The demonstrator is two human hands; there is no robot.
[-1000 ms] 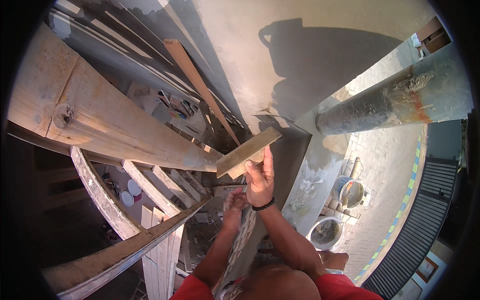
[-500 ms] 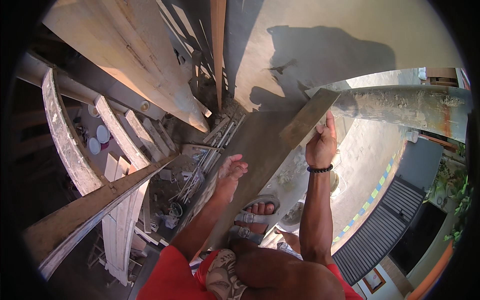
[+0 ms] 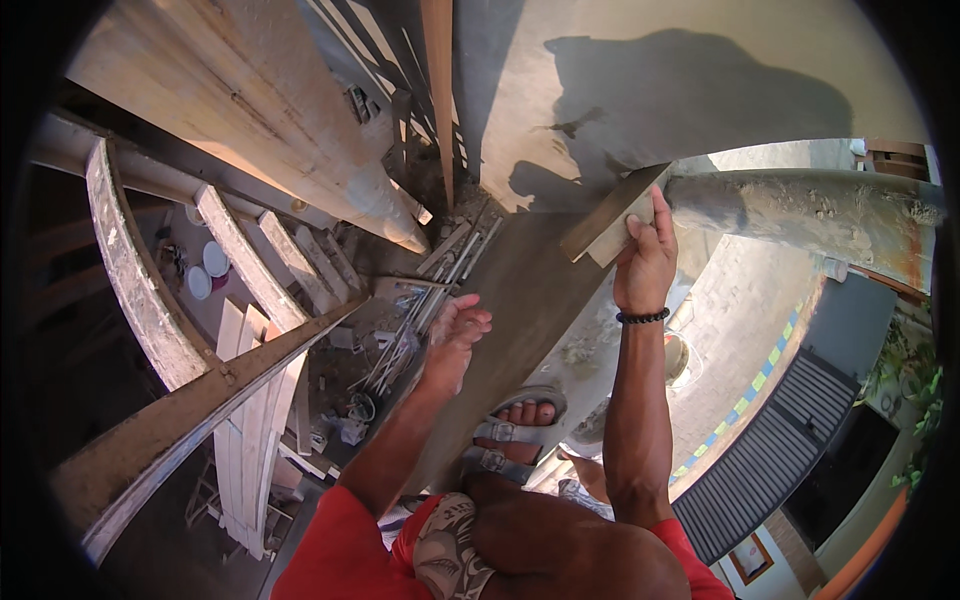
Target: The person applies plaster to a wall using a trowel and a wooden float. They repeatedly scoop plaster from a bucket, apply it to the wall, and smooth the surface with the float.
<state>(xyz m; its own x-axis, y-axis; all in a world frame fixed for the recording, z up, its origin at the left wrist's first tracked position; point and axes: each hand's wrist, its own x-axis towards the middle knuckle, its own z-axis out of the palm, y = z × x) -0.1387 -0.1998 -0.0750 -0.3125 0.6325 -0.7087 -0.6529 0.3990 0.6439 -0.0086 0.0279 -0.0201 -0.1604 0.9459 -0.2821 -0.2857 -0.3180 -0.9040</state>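
My right hand (image 3: pixel 645 250), with a black beaded bracelet at its wrist, grips a flat wooden board (image 3: pixel 612 212). The thumb lies against the board's pale side. Beneath it is the far end of a smooth grey cement ledge (image 3: pixel 540 270), close to the plastered wall (image 3: pixel 700 100). Whether the board touches the ledge I cannot tell. My left hand (image 3: pixel 458 335) hovers over the ledge's left side, fingers loosely bent and apart, with nothing in them. My sandalled foot (image 3: pixel 525 412) is beside the ledge's near part.
A thick grey pipe (image 3: pixel 800 215) runs right from the board. At left stand a timber frame (image 3: pixel 140 270) and a long beam (image 3: pixel 190 410), with a drop below. Rods and rubble (image 3: pixel 430 300) lie beside the ledge. A bucket (image 3: pixel 678 358) is down at right.
My right hand has moved slightly away from me and tipped the board, showing its pale side. My left hand has shifted a little nearer and its fingers have curled somewhat more.
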